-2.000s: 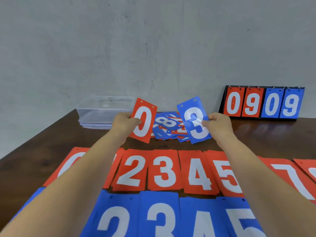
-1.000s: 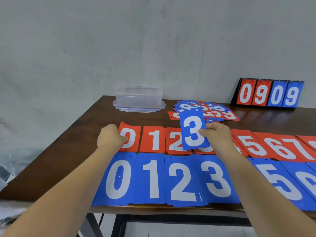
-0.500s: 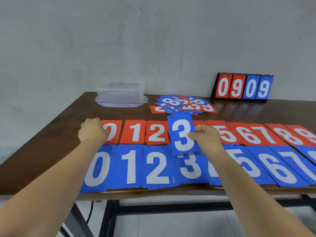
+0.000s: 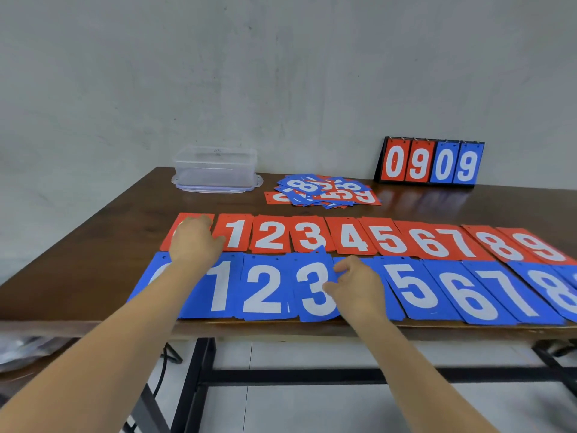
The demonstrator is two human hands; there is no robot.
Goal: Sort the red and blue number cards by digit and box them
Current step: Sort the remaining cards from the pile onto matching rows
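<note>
Head view.
- One brown table [image 4: 93,260].
- Red row [image 4: 352,235]: ten places. Digits 1 to 9 were legible; the first place lay under the left hand [image 4: 195,242], which rested flat on it with fingers relaxed.
- Blue row [image 4: 415,289], nearer the front edge: 1, 2, 3, 5, 6, 7 and 8 were legible.
- Right hand [image 4: 356,285]: it pinched one blue 3 card [image 4: 313,289], tilted, on the blue 3 place.
- One loose pile [image 4: 324,192] of mixed cards, behind the rows.
- One clear box [image 4: 215,168], back left.
- One scoreboard stand [image 4: 432,164], reading 0909.
</note>
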